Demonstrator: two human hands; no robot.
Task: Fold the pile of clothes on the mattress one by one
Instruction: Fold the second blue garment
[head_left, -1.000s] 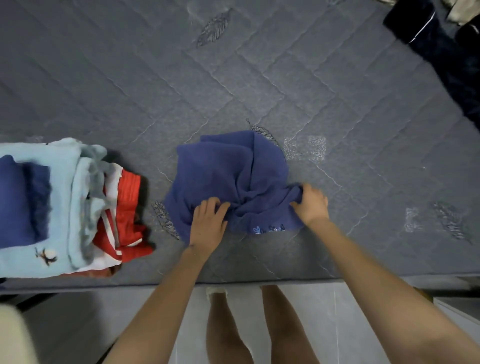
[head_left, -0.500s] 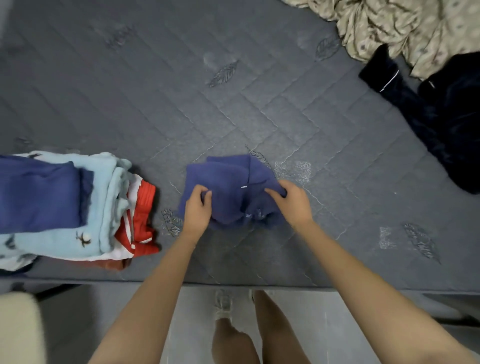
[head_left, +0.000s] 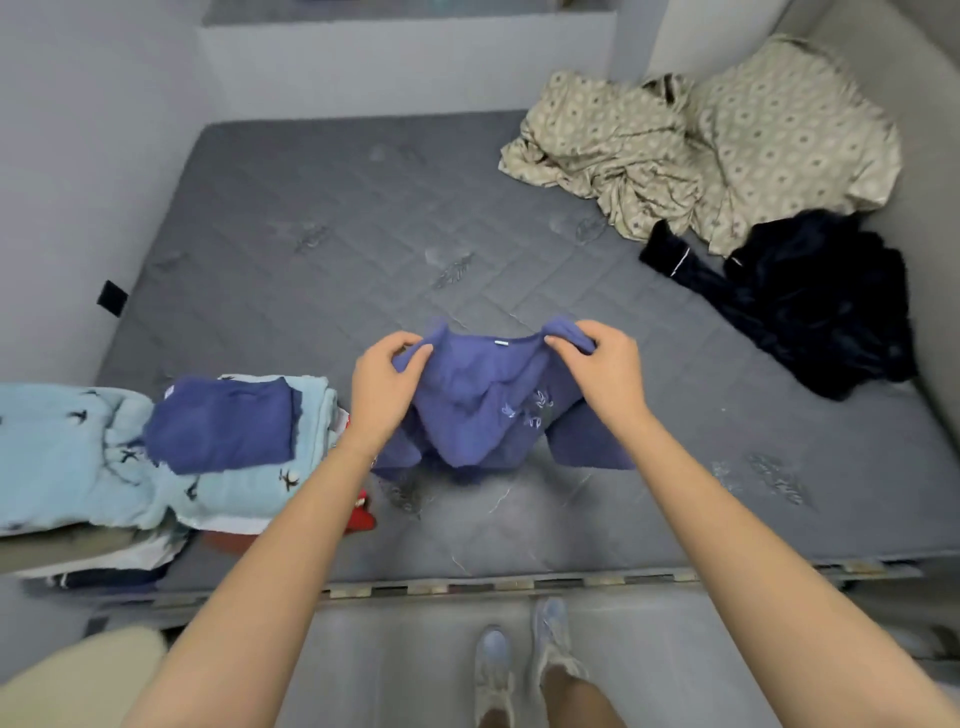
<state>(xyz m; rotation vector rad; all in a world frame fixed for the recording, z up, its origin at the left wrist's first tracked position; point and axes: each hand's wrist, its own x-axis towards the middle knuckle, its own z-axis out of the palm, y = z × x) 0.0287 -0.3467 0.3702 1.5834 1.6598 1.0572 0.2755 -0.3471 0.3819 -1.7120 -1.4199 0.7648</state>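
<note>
A blue-violet garment (head_left: 483, 410) with pale embroidery hangs in the air above the grey quilted mattress (head_left: 322, 270). My left hand (head_left: 382, 387) pinches its upper left edge and my right hand (head_left: 602, 371) pinches its upper right edge. Its lower part droops toward the mattress surface. At the left edge sits a stack of folded clothes (head_left: 156, 457), with a dark blue piece (head_left: 223, 423) on top of light blue fabric. Crumpled clothes lie at the far right: a beige patterned garment (head_left: 711, 140) and a black garment (head_left: 815, 301).
Grey walls close in the mattress on the left, back and right. A red item (head_left: 361, 514) peeks out under the folded stack. My feet stand on the floor (head_left: 415, 670) below the mattress's front edge. A cream-coloured object (head_left: 78, 680) fills the bottom left corner.
Both hands have lifted the blue-violet garment off the mattress and spread its top edge apart. My head has tilted up, bringing the beige and black clothes and the walls into view.
</note>
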